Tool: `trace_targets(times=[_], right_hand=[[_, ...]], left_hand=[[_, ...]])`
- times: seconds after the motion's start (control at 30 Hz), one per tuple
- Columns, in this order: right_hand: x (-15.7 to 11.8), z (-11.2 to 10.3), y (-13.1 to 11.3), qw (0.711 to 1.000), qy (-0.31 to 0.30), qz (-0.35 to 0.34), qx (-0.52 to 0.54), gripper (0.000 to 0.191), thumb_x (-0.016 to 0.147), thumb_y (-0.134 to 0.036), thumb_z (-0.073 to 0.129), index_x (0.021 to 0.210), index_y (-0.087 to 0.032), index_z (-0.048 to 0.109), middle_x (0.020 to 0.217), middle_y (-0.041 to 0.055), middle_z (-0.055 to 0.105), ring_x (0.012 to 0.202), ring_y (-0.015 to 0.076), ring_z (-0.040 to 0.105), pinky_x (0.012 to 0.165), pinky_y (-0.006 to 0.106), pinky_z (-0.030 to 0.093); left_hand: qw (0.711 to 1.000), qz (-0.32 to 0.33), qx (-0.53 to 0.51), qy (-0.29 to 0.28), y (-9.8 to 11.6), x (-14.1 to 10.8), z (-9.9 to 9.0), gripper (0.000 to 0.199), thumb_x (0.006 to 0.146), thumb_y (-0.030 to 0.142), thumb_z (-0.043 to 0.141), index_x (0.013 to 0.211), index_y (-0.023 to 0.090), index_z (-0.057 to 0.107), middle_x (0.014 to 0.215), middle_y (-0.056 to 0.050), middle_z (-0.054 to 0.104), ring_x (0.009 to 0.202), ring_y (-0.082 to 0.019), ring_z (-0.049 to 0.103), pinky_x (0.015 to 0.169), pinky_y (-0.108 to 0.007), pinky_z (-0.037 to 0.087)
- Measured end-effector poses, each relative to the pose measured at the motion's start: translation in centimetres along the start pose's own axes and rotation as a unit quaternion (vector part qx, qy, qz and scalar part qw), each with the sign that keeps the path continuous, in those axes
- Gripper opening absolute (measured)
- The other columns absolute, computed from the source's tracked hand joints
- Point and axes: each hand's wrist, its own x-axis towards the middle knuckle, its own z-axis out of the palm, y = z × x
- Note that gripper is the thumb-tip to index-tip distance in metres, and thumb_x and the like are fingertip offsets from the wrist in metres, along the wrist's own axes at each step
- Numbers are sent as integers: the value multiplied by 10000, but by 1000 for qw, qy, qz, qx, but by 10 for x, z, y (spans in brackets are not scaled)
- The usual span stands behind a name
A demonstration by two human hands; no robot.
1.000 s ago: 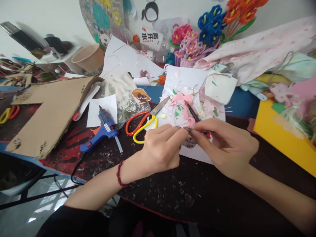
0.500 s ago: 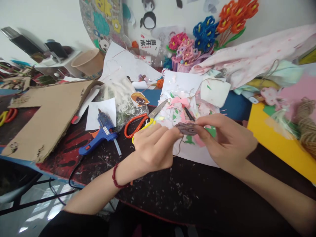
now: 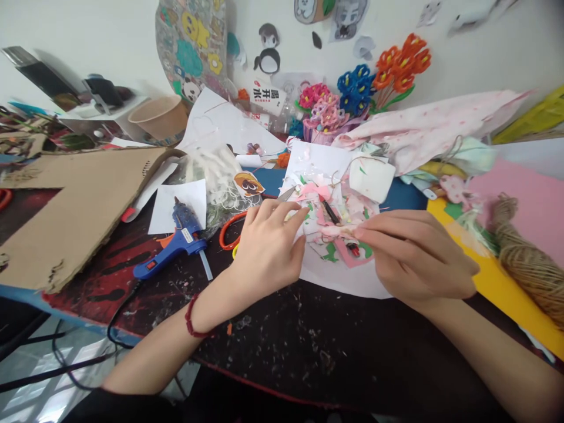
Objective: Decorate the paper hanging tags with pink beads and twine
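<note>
My left hand point(image 3: 271, 249) is over the scissors point(image 3: 228, 230), palm down with its fingers apart and nothing in them. It covers most of the scissors; part of the red handle and a blade tip show. My right hand point(image 3: 420, 255) hovers by the right side of the scrap-covered white sheet point(image 3: 352, 283), thumb and fingers pinched together. Whatever is in that pinch is hidden or too small to make out. Between the hands lie pink paper scraps point(image 3: 355, 257), green bits and a black pen-like thing point(image 3: 330, 210).
To the left are a blue glue gun point(image 3: 176, 247) on white paper and a cut cardboard sheet point(image 3: 83, 205). Yellow paper point(image 3: 480, 258) and a twine roll point(image 3: 524, 252) lie at right. Behind stand pipe-cleaner flowers point(image 3: 356, 88) and a white pad point(image 3: 372, 178).
My left hand has let go of the small greyish-purple cutout and opened. My right hand has moved slightly right, its fingers still pinched. The cutout no longer shows.
</note>
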Motion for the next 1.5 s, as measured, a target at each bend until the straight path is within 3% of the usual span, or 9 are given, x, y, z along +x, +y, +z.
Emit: trace_targets(times=[0.13, 0.27, 0.4, 0.77, 1.07, 1.2, 1.37, 1.5], right_hand=[[4, -1, -3, 1000, -21, -10, 15, 384, 756, 89, 581, 1004, -169, 718, 853, 74, 737, 820, 217, 699, 689, 370, 598], [6, -1, -5, 999, -33, -22, 30, 361, 741, 87, 626, 1000, -151, 710, 863, 94, 741, 815, 224, 698, 677, 374, 603], [4, 0, -2, 997, -58, -22, 48, 376, 746, 94, 608, 1008, -160, 700, 883, 99, 742, 834, 227, 697, 690, 382, 603], [11, 11, -5, 980, -54, 92, 169, 280, 837, 43, 551, 830, -208, 674, 748, 9, 673, 704, 133, 644, 610, 283, 534], [5, 10, 0, 960, -82, 189, 189, 181, 847, -83, 651, 888, -256, 685, 796, -6, 703, 711, 147, 666, 636, 291, 535], [6, 11, 2, 948, -87, 214, 221, 169, 836, -96, 671, 916, -245, 681, 829, 6, 702, 740, 158, 664, 661, 309, 527], [5, 11, 2, 946, -94, 212, 228, 191, 832, -73, 665, 933, -235, 680, 846, 7, 697, 753, 152, 660, 672, 304, 522], [7, 10, 1, 926, -126, 248, 254, 101, 857, -128, 658, 885, -224, 677, 801, 5, 687, 700, 137, 639, 639, 286, 513]], left_hand=[[975, 27, -205, 84, 3, 5, -10, 211, 962, 195, 537, 1122, 156, 670, 1117, -77, 704, 1018, -200, 605, 900, -387, 458], [941, 80, -323, 63, 8, 8, -9, 172, 934, 214, 630, 1090, 165, 680, 1065, -46, 730, 1009, -152, 626, 921, -325, 454], [923, 63, -377, 39, 7, 8, -6, 89, 903, 234, 676, 966, 178, 703, 944, -10, 746, 903, -125, 632, 869, -289, 458], [910, -10, -415, -10, 8, 8, -9, 108, 964, 239, 569, 894, 164, 604, 860, -19, 641, 789, -102, 557, 733, -243, 455], [922, -27, -386, 14, 6, 9, -6, 162, 966, 265, 568, 854, 168, 634, 792, -9, 663, 708, -94, 561, 645, -220, 444], [921, -47, -385, -6, 4, 9, -5, 212, 991, 297, 521, 908, 169, 667, 830, -18, 698, 743, -102, 596, 684, -226, 458], [902, -52, -426, -33, 3, 10, -8, 206, 940, 320, 616, 1093, 189, 660, 997, -29, 711, 847, -104, 620, 732, -214, 483], [863, -78, -497, -44, 3, 12, -8, 136, 872, 256, 705, 965, 162, 673, 924, -30, 710, 787, -97, 617, 707, -214, 510]])
